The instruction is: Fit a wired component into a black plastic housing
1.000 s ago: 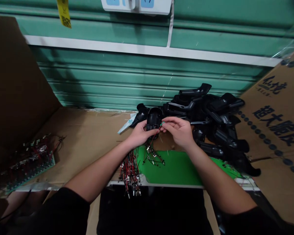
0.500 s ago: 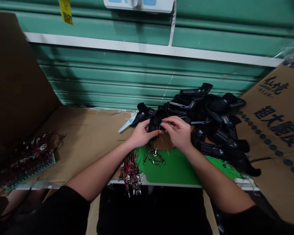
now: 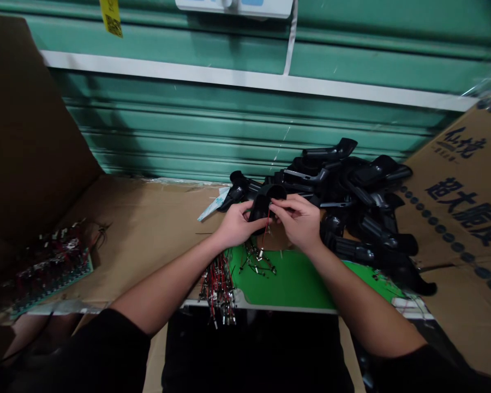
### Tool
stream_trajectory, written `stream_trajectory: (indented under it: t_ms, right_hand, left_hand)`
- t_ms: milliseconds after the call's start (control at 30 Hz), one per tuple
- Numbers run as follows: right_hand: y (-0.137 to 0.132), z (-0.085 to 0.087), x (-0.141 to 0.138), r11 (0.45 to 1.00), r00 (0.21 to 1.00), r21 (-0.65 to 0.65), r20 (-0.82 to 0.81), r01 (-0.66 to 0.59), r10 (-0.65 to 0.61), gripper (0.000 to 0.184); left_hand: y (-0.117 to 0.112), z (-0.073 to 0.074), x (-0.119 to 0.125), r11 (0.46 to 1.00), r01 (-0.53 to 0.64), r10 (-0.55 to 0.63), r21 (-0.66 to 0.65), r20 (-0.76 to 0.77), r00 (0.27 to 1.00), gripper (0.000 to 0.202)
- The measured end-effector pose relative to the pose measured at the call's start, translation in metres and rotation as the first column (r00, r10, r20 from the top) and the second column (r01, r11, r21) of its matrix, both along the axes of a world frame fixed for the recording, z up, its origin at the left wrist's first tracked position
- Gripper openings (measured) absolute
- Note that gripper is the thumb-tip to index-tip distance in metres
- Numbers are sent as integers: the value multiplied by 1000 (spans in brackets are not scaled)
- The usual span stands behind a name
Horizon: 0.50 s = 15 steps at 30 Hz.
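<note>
My left hand (image 3: 234, 225) grips a black plastic housing (image 3: 265, 201) held up in front of me. My right hand (image 3: 298, 219) pinches a small part with thin red wires (image 3: 267, 219) hanging from it, right at the housing's open side. Below the hands lies a green mat (image 3: 294, 281) with a few loose wired parts (image 3: 257, 261). A bundle of red and black wires (image 3: 217, 286) lies at the mat's left edge.
A heap of black plastic housings (image 3: 360, 202) is piled to the right against a printed cardboard box (image 3: 462, 218). A tray of wired boards (image 3: 45, 265) sits at far left on brown cardboard (image 3: 147, 234). A green shutter wall (image 3: 229, 120) stands behind.
The housing has tilted in my left hand and risen slightly. My right hand has moved the wired part closer into the housing's opening.
</note>
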State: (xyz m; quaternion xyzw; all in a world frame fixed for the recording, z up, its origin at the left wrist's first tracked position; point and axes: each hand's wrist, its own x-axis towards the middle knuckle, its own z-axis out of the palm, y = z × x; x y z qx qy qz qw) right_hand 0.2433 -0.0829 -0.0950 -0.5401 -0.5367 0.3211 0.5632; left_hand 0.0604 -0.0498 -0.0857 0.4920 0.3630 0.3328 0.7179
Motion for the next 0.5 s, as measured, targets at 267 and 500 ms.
stream_trajectory:
  t_ms: [267,500]
  right_hand:
    - [-2,4,-6,996,972,-93,-234,8,-29,33]
    - [-1,10,-3,953,944,-221,-300,-208,136,48]
  left_hand:
    - [-2,-4,0,1000,-8,8,3,-1,1000,52]
    - [-4,-3,0,999,6,-5,31,-24,1000,46]
